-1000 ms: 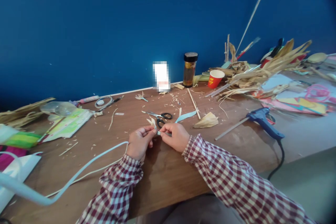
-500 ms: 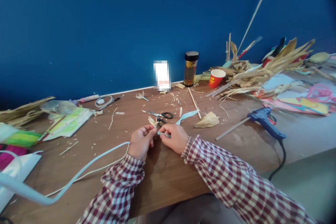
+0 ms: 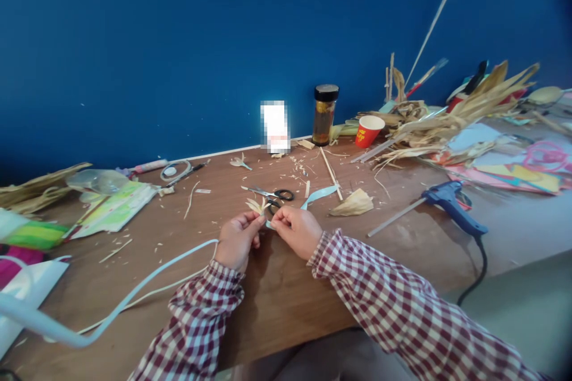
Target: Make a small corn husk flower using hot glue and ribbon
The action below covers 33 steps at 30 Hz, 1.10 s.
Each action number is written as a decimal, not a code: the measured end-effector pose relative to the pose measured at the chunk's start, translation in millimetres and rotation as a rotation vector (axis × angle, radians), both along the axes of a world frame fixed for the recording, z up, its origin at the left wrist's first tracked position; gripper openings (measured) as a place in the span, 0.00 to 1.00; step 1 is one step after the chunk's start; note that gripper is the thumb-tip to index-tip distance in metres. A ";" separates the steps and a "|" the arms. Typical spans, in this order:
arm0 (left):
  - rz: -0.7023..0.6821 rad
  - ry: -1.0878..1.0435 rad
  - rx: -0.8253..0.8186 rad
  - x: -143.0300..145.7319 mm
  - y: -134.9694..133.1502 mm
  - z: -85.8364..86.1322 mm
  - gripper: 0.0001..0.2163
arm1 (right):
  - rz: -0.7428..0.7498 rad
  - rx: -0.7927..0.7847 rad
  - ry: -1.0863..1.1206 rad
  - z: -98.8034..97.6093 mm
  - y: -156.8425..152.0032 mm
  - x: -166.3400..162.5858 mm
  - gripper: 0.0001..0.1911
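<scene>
My left hand (image 3: 236, 239) pinches the base of a small pale corn husk flower (image 3: 255, 206), whose petals spread above the fingertips. Close beside it, my right hand (image 3: 298, 231) is closed on a light blue paper strip (image 3: 320, 194). A short end of the strip shows between the two hands, at the flower's base, and a longer length runs out behind the right hand. Black-handled scissors (image 3: 283, 194) lie just beyond my fingers, their lower handle partly hidden. To the right rests a loose piece of corn husk (image 3: 353, 203).
A blue glue gun (image 3: 451, 202) with a cord lies at right. Beyond are a red paper cup (image 3: 369, 131), a lidded jar (image 3: 325, 116) and piled dry husks (image 3: 415, 131). Another small flower (image 3: 241, 161) lies near the wall. A white tube (image 3: 147, 280) curves across the left foreground.
My right hand has shifted slightly left and up against the left fingertips, so less of the strip shows between them. The flower has turned, with more petals showing.
</scene>
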<state>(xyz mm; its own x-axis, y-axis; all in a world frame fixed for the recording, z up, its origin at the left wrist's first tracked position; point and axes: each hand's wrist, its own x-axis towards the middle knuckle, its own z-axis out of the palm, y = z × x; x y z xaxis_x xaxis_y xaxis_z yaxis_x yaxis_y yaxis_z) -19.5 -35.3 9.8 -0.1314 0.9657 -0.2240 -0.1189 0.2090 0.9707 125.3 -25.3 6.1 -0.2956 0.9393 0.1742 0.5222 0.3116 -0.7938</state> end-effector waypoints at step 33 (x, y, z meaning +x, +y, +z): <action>0.017 0.066 -0.024 -1.3 -0.3 0.6 0.18 | 0.010 -0.001 -0.078 2.1 3.0 5.0 0.08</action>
<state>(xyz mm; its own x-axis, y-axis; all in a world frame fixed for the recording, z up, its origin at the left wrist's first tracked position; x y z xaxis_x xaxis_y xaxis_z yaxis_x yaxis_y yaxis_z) -20.9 -35.6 10.3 -0.1632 0.9577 -0.2372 -0.0588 0.2306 0.9713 130.3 -22.3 8.2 -0.3178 0.9364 0.1489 0.5792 0.3161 -0.7514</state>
